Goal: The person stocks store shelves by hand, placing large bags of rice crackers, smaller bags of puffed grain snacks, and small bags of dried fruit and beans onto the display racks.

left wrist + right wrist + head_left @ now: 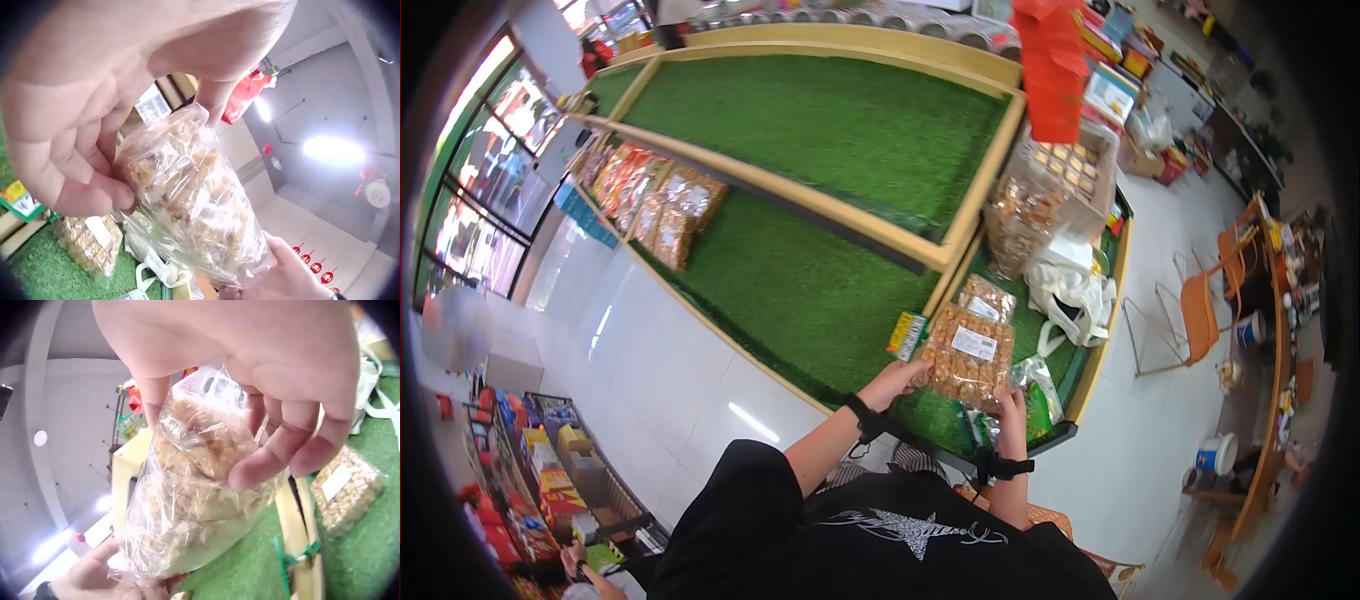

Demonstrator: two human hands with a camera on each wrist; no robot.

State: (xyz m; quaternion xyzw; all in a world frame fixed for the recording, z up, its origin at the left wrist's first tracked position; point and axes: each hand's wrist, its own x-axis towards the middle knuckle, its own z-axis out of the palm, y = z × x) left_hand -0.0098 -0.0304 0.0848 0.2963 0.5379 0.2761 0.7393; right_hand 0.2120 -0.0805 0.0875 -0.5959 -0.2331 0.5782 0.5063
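Both hands hold up a clear plastic bag of brown, nutty snack pieces [962, 375], with a white label on its top face. In the head view my left hand [908, 374] grips its left edge and my right hand [1009, 404] its lower right corner. The left wrist view shows thumb and fingers pinching one end of the crinkled bag [194, 194]; the right wrist view shows the right fingers [265, 464] curled on the other end. Just beyond lies a smaller labelled snack pack [987, 298] on green artificial turf [250, 550].
A yellow-green price card [907, 335] stands at the wooden divider. White carrier bags [1072, 300], a large snack bag [1022, 225] and an open carton [1090, 205] stand to the right. Packaged snacks [670, 215] lie far left. An orange chair [1198, 315] stands beyond the stand's right edge.
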